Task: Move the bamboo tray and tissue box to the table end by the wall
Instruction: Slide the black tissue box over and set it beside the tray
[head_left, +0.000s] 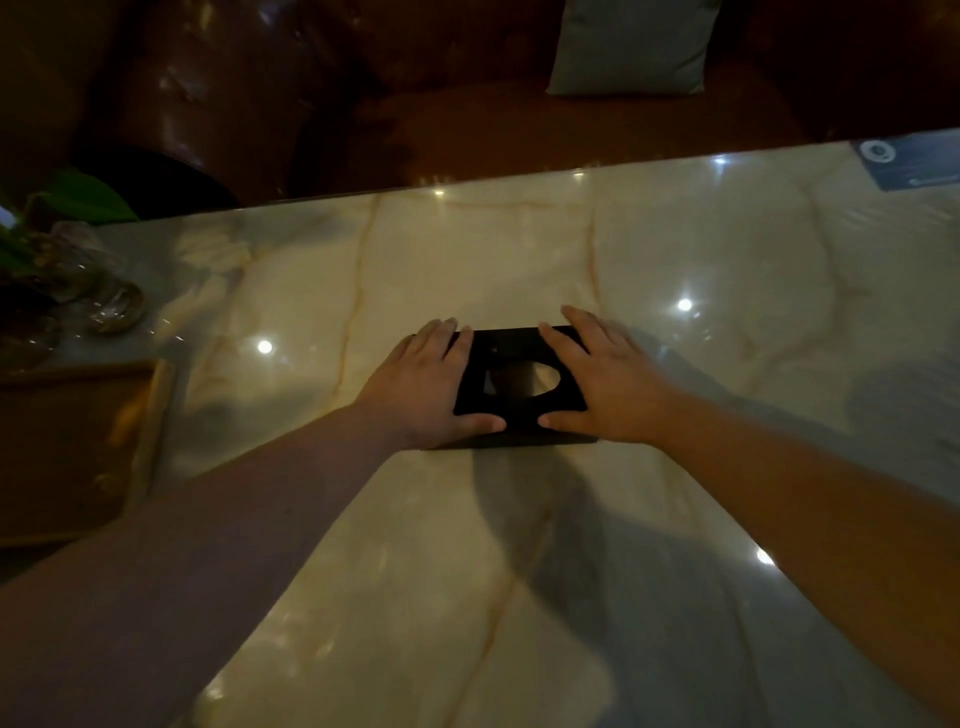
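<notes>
A black tissue box (511, 358) with an oval opening on top sits in the middle of the marble table (519, 249). My left hand (421, 384) clasps its left side, thumb along the near edge. My right hand (608, 387) clasps its right side the same way, fingers reaching over the far edge. The bamboo tray (78, 447) lies at the table's left end, partly cut off by the frame and apart from both hands.
A glass vase with a green plant (62, 260) stands at the far left, behind the tray. A blue card (909, 161) lies at the far right corner. Beyond the table is a brown bench with a grey cushion (634, 47).
</notes>
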